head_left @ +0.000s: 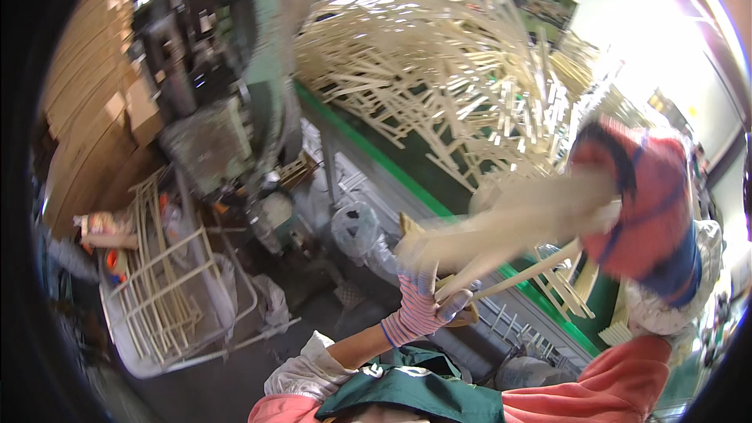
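Note:
My left hand [419,305], in a pink-and-grey striped glove, is closed around the lower ends of several pale wooden sticks [517,219]. Higher and to the right, my right hand [646,196] wears a red-and-blue glove and grips the other end of these sticks. Motion smears the sticks and the right hand, so its fingers do not show clearly. The bundle slants between both hands, over the near edge of a green-rimmed work table [384,158]. Beneath the right hand, a few loose sticks [570,290] lie along that edge.
A large heap of wooden sticks [423,70] covers the table ahead. At the left stands a green-grey machine [207,145], with a white-framed cart [168,305] holding long sticks below it. Stacked cardboard boxes [86,102] line the far left. A clear plastic bag [356,229] hangs beside the table.

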`<state>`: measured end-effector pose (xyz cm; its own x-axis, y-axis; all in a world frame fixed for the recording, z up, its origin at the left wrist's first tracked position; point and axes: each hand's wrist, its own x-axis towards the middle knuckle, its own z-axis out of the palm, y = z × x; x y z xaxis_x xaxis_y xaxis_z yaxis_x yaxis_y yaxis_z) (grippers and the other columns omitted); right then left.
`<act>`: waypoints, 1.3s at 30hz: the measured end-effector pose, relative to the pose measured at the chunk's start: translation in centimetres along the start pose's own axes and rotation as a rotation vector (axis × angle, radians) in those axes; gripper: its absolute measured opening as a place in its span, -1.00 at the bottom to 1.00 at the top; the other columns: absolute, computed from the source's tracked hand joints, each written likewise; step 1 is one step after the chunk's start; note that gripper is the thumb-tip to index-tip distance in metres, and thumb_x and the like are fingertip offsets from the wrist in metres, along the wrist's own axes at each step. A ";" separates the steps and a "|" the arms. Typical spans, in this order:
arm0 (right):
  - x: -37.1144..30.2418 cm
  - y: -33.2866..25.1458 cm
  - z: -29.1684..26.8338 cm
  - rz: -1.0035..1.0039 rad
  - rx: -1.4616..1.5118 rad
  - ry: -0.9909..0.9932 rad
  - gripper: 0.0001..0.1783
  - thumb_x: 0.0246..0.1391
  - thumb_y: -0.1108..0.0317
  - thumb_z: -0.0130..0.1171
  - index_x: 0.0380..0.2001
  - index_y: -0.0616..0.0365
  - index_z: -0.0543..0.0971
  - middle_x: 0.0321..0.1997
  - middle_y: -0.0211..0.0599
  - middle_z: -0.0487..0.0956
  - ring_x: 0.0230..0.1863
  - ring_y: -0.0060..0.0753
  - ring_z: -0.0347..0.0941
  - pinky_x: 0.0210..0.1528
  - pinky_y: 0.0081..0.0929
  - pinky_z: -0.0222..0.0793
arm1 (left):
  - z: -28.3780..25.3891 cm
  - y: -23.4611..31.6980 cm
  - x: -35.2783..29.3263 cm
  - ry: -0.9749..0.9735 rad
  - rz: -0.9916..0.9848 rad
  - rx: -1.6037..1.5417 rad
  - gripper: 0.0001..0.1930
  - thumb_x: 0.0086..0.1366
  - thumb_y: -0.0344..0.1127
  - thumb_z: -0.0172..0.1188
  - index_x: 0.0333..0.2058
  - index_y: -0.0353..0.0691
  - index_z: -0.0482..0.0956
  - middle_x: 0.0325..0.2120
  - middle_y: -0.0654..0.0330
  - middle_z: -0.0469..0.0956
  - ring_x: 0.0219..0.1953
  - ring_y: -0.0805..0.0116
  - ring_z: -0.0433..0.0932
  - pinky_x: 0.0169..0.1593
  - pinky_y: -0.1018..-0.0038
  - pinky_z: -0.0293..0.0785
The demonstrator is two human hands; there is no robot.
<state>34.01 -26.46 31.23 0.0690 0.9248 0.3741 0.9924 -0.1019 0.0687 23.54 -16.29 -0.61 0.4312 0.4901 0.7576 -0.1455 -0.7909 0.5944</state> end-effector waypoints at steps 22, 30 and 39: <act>10.1 -9.0 23.8 -0.385 0.756 -0.849 -0.56 -0.21 0.26 0.35 -0.25 0.26 0.48 -0.47 -0.31 0.50 -0.46 -0.64 0.32 -0.38 -0.52 0.31 | -12.8 -4.4 -1.2 0.426 -0.466 -0.421 -0.49 0.14 -0.33 0.20 0.04 -0.26 0.22 -0.12 0.09 0.36 -0.09 0.30 0.41 -0.03 0.33 0.36; 8.5 -10.5 38.5 -0.143 1.544 -1.203 -0.52 -0.13 0.40 0.30 -0.09 0.28 0.44 -0.41 -0.42 0.54 -0.42 -0.68 0.43 -0.35 -0.63 0.37 | -16.3 -9.8 -5.1 0.418 -1.142 -0.499 -0.50 0.16 -0.21 0.25 -0.01 -0.35 0.33 -0.22 0.22 0.45 -0.18 0.51 0.40 -0.06 0.59 0.32; 5.8 -14.3 42.2 -0.576 0.738 -0.939 -0.51 -0.30 0.29 0.24 -0.16 0.08 0.49 -0.39 -0.13 0.58 -0.31 -0.17 0.54 -0.29 -0.31 0.46 | -20.8 -10.1 -4.6 -0.065 -0.890 -0.134 -0.65 0.33 -0.25 -0.05 0.01 -0.31 0.37 -0.10 0.10 0.47 -0.01 0.35 0.40 0.08 0.48 0.26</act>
<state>24.53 -4.16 -6.64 -0.6304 0.6994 -0.3368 0.7045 0.3333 -0.6266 4.53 -2.92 -4.48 0.4826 0.8758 -0.0124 0.1650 -0.0770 0.9833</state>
